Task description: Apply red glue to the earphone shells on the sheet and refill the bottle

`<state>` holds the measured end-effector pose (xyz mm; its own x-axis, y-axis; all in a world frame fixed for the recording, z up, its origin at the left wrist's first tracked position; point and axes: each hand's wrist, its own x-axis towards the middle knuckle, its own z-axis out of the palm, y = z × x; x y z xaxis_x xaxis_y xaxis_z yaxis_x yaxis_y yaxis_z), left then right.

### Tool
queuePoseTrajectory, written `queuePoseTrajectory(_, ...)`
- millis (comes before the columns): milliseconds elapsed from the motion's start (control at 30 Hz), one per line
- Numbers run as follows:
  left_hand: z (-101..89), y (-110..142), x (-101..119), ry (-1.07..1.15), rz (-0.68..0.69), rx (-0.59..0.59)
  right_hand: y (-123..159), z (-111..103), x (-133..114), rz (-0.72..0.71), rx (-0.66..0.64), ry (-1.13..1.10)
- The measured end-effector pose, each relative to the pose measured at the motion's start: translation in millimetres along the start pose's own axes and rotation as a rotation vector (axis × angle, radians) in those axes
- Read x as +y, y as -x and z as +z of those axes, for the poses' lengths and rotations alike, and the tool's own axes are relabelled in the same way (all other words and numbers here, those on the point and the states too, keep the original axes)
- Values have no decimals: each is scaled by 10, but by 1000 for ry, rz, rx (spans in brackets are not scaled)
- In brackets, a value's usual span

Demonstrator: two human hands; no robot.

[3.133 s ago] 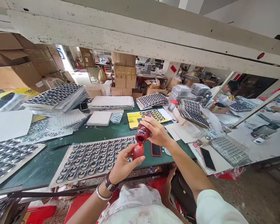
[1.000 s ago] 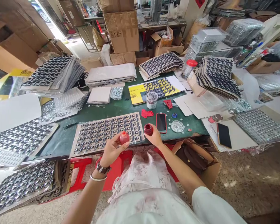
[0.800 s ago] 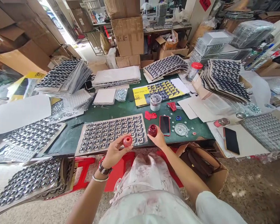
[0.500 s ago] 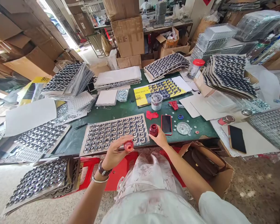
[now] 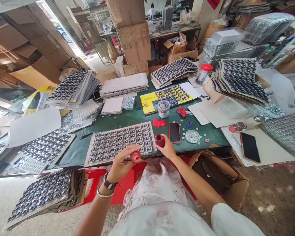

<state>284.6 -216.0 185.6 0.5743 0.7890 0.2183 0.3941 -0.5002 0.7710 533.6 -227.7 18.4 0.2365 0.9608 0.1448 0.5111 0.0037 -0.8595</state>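
Note:
My left hand [image 5: 123, 163] is closed around a small red bottle [image 5: 135, 156], its open neck pointing toward me. In my right hand [image 5: 167, 149] is a small jar of dark red liquid [image 5: 160, 140], uncapped and tilted a little to the left. Both hands are over the front edge of the green table, apart from each other. Just behind them lies a sheet of black and silver curved pieces [image 5: 120, 142] set in rows. A red-cased phone [image 5: 174, 132] rests right of the jar, and a crumpled red cloth [image 5: 159, 123] lies behind it.
A clear tub [image 5: 163, 109] stands mid-table by a yellow printed sheet [image 5: 147, 102]. Right of the phone are a blue ring-shaped cap [image 5: 189, 124] and a round lid [image 5: 192, 136] among small discs. Stacked sheets [image 5: 241, 78] stand at the right. A bag [image 5: 211, 173] sits in a carton below.
The jar in my right hand has shifted slightly left and down and tilts more to the left. My left hand keeps its hold on the red bottle. The camera view has shifted slightly.

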Motion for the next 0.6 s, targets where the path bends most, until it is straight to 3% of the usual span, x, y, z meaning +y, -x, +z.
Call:
queuePoseTrajectory(200,-98,-64,44,-115,46,-32,212,-112,-334,-131,-146,5)
queuePoseTrajectory(400,-190,-157,78,-641,148,-114,291,-81,-588,-185,-250,-3)
queuePoseTrajectory(600,-208,-282,233,-867,262,-264,279,-24,-629,-176,-291,13)
